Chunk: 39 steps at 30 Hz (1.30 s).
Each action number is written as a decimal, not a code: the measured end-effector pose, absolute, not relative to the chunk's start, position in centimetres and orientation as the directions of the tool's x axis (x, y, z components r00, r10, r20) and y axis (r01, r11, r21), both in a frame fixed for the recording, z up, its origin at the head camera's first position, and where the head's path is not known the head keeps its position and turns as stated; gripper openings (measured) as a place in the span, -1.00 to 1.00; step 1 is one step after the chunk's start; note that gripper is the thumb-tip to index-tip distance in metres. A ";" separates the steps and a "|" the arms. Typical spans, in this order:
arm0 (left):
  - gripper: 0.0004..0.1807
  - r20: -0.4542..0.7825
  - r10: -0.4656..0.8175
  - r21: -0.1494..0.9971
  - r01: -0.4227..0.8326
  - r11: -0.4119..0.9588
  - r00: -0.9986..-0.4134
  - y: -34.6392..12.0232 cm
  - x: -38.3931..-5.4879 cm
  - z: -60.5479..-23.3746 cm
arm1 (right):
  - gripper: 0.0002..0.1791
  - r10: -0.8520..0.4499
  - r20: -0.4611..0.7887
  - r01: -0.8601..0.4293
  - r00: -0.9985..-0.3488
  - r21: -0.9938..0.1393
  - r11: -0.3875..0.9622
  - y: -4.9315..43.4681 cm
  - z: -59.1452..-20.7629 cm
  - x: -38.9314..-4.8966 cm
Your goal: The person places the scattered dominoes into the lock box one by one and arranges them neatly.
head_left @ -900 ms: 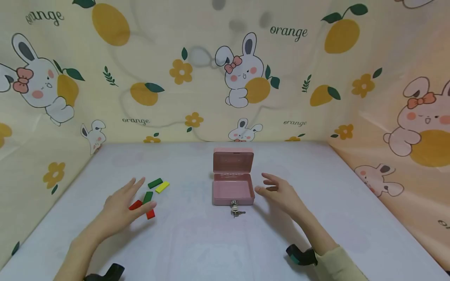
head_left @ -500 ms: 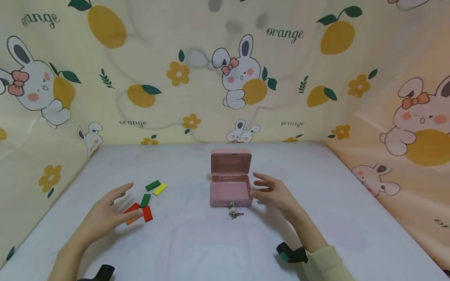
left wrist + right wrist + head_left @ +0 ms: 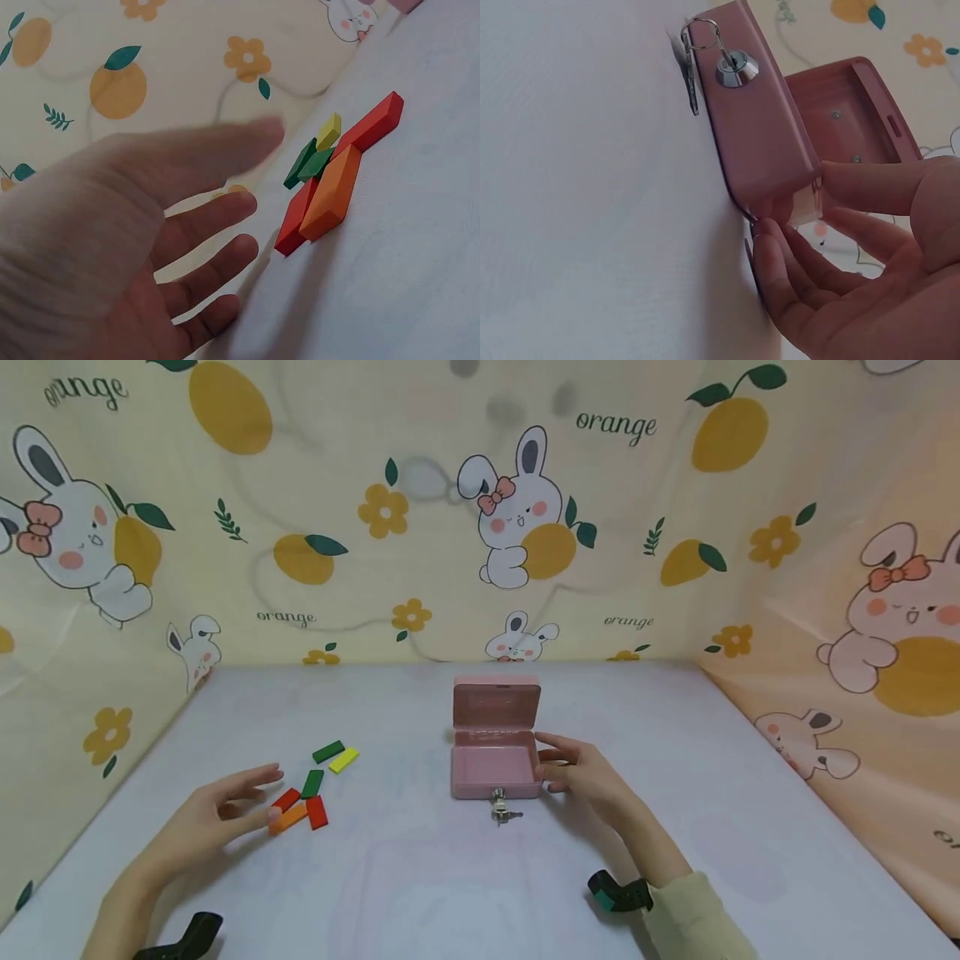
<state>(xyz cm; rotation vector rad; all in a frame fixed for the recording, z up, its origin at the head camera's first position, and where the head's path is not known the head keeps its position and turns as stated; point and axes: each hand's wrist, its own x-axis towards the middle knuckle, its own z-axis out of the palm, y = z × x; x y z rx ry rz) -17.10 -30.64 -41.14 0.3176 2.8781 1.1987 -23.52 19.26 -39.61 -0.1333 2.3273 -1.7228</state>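
A small pink metal cash box stands with its lid raised. A key with a ring hangs from its front lock. My right hand grips the box's right side, thumb at the upper rim and curled fingers low by its base. Left of it lie several small rectangular blocks: orange, red, green and yellow. My left hand hovers beside them, fingers loosely bent and holding nothing; its thumb tip overlaps the orange block's end in the head view.
A white tabletop extends around the box and blocks. Behind and at both sides hangs a cream cloth printed with rabbits and oranges. Black devices are strapped at both wrists.
My right hand has moved left and come onto the box's right side. My left hand has drawn back left and lower, uncovering the orange block. The blocks and box show no shift.
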 end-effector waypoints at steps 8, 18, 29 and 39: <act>-0.37 0.040 0.169 0.730 0.144 0.668 -0.985 -30.4 -17.6 -41.9 | -0.33 -0.243 -0.144 0.063 -0.959 -0.948 0.313 19.5 -39.5 -23.6; -0.36 0.015 0.177 0.772 0.124 0.623 -0.984 -30.6 -17.2 -42.5 | -0.32 -0.239 -0.159 0.076 -0.958 -0.943 0.324 19.1 -39.8 -22.9; -0.39 -0.021 0.192 0.786 0.102 0.610 -0.981 -30.4 -17.4 -42.7 | -0.33 -0.211 -0.141 0.072 -0.967 -0.950 0.304 18.9 -39.8 -22.7; -0.32 -0.011 0.217 0.786 0.126 0.605 -0.976 -30.3 -17.5 -42.8 | -0.36 -0.178 -0.149 0.091 -0.973 -0.949 0.301 18.6 -39.7 -22.8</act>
